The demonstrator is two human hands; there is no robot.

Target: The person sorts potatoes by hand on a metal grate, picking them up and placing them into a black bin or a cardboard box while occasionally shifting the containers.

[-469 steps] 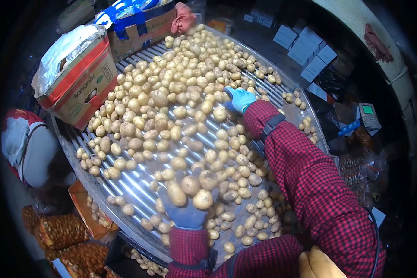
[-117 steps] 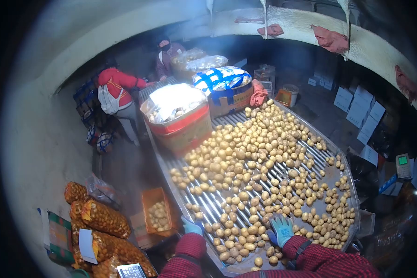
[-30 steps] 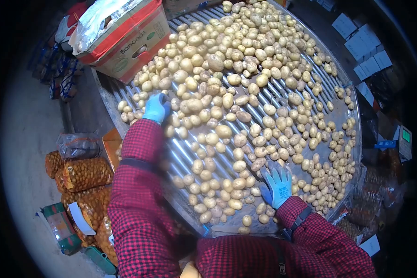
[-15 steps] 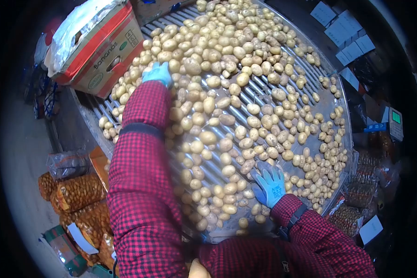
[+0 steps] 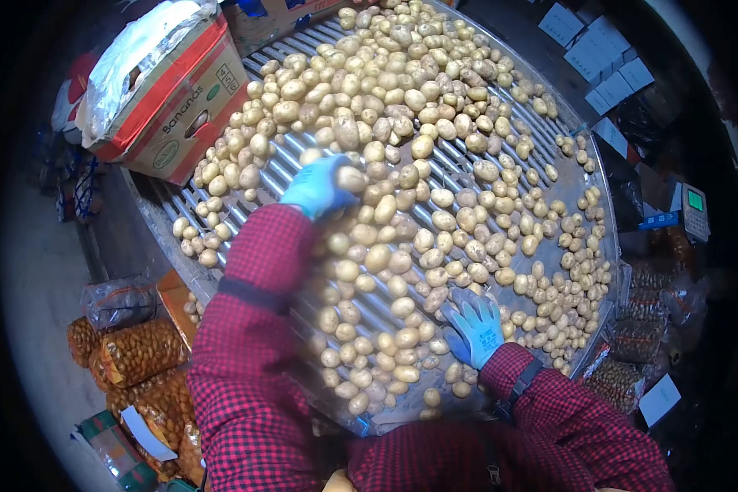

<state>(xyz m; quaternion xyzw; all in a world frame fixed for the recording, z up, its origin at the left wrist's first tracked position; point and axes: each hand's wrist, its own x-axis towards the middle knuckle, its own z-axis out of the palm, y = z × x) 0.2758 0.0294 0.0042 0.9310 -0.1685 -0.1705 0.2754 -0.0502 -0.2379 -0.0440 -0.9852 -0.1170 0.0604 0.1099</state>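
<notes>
A broad heap of potatoes (image 5: 361,82) covers much of a metal roller table (image 5: 283,168). My left hand (image 5: 316,187), in a light blue glove, reaches over the middle left of the rollers. Its fingers curl about a potato (image 5: 352,179), with more potatoes pressed close beside it; the fingertips are partly hidden and the forearm is blurred. Lower right, my right hand (image 5: 476,330) in a matching glove lies flat with fingers spread on the table, touching or very near potatoes at its fingertips.
A banana carton (image 5: 184,115) with plastic lining stands at the table's upper left edge. Filled net bags (image 5: 139,353) lie on the left floor, with more bags (image 5: 635,340) at right. White boxes (image 5: 599,49) and a device with a green screen (image 5: 695,209) are beyond the right edge.
My left hand has come nearer and to the right, dragging potatoes along and baring rollers behind it. My right hand has stayed almost still.
</notes>
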